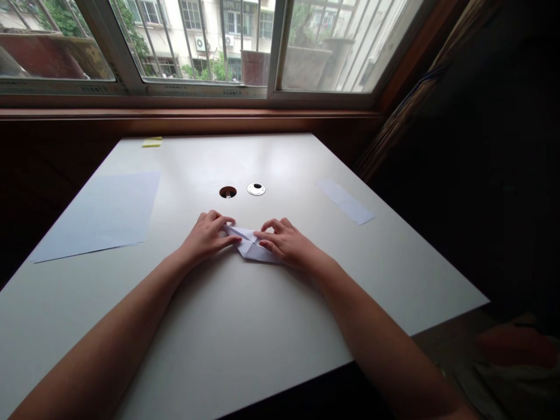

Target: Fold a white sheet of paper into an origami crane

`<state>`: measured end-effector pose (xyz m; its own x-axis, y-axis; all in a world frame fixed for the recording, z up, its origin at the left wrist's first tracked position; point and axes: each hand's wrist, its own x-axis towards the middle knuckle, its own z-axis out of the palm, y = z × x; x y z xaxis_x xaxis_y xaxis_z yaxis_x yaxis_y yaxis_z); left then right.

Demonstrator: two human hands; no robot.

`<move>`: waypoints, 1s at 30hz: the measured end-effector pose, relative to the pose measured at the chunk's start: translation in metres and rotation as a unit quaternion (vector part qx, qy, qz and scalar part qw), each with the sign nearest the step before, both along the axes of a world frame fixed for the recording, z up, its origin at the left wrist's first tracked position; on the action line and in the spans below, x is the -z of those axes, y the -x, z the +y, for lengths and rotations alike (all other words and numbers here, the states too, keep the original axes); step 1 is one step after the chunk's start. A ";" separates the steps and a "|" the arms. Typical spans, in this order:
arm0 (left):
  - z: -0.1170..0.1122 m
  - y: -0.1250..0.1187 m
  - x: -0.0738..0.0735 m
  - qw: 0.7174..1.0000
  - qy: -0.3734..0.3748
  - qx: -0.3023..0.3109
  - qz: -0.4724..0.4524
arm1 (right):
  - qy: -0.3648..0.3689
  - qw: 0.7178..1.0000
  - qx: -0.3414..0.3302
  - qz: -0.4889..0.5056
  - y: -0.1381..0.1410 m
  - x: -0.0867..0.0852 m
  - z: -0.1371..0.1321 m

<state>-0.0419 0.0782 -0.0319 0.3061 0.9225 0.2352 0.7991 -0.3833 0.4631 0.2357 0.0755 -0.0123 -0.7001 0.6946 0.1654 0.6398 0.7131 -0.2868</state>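
Note:
A small folded white paper [250, 251] with several creased flaps lies on the white table, between my two hands. My left hand [213, 233] grips its left end, thumb on the near flap and fingers at the far edge. On the other side, my right hand [284, 242] has its fingers closed on the paper's right part, with the thumb and index finger pressed near the middle. The paper's right end is partly hidden under my right hand.
Sheets of white paper [100, 213] lie on the table's left side. A paper strip [347, 203] rests at the right. Farther back are a round cable hole [228, 192], a round cover [256, 189] and a yellow pad [152, 142]. A window [205, 41] stands behind.

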 end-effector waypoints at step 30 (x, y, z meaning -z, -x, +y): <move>-0.009 -0.024 -0.008 0.865 0.169 0.066 -0.469 | 0.305 0.904 0.084 0.288 0.017 0.002 -0.002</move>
